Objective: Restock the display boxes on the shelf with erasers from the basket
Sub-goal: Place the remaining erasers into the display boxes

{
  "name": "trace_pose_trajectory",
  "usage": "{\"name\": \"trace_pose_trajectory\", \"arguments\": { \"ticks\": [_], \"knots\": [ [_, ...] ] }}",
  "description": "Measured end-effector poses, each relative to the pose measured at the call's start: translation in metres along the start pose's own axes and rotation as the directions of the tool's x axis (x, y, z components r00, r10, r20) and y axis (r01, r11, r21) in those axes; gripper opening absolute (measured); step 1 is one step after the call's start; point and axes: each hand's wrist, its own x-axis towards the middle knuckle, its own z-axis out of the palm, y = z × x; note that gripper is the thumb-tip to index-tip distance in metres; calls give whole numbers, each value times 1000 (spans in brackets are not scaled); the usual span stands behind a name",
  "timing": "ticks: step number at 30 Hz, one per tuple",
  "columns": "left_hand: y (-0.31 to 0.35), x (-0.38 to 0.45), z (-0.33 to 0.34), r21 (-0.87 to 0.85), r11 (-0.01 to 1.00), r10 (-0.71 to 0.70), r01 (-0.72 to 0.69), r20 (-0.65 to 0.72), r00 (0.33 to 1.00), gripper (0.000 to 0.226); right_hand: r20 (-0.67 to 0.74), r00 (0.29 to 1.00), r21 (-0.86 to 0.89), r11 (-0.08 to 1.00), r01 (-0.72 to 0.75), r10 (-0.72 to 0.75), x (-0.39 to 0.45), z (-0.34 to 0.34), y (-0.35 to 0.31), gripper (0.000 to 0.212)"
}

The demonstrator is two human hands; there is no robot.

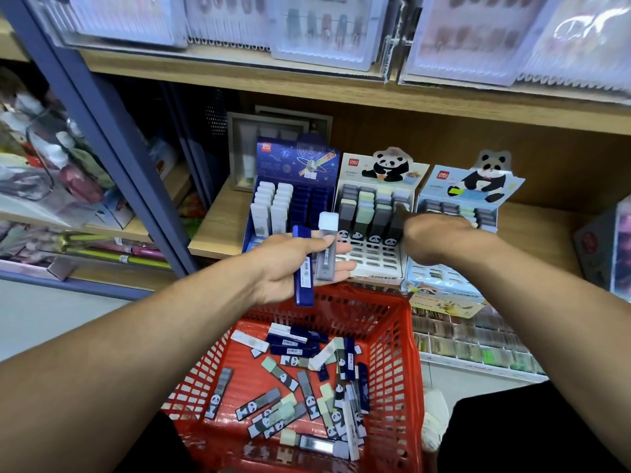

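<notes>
The left hand holds a blue eraser and a grey eraser above the red basket; the right hand pinches a grey eraser into the panda display box just ahead

Three display boxes are set side by side on the shelf. The basket is placed before them (erasers scattered inside).

I see a wooden shelf carrying three eraser display boxes side by side: navy, white panda, light-blue panda.
</notes>
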Motion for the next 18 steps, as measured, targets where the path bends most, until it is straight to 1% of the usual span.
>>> {"name": "trace_pose_trajectory", "arguments": {
  "ticks": [1,2,3,4,5,6,7,8,9,10,12,14,18],
  "knots": [
    [0,-1,1,0,1000,-2,2,2,1000,28,5,1000,-19,1000,-3,3,-1,1,-1,65],
    [0,-1,1,-2,1000,-3,3,3,1000,28,-6,1000,-34,999,-13,13,-1,0,-1,58],
    [0,-1,1,-1,1000,-4,4,6,1000,27,-56,998,-20,1000,-24,22,-2,-2,-2,43],
    [0,-1,1,2,1000,-4,4,10,1000,27,-138,990,45,999,-20,26,-2,-3,-2,28],
    [0,-2,1,8,1000,-2,2,17,1000,27,-227,974,172,985,34,6,-1,-2,-3,22],
    [1,-2,2,21,1000,-1,1,24,1000,26,-290,957,348,928,136,-31,-2,0,-5,26],
    [1,-2,2,42,999,-3,1,29,1000,25,-313,946,547,798,252,-84,-5,2,-8,28],
    [1,-3,3,73,997,-8,6,28,1000,24,-311,938,719,607,339,-156,-9,4,-12,31],
    [1,-3,4,109,994,-16,14,21,1000,23,-299,924,818,435,377,-239,-13,5,-15,34],
    [1,-4,5,142,990,-22,21,9,1000,24,-289,907,859,335,386,-306,-15,7,-17,36],
    [1,-3,5,176,984,-16,20,-23,1000,30,-285,888,877,275,393,-362,-16,9,-16,35],
    [3,-2,3,171,985,-23,26,-18,1000,38,-296,896,899,221,379,-332,-14,10,-13,29],
    [5,-2,1,82,992,-108,99,121,987,43,-272,930,948,96,303,-247,-9,11,-11,29]
  ]
}}
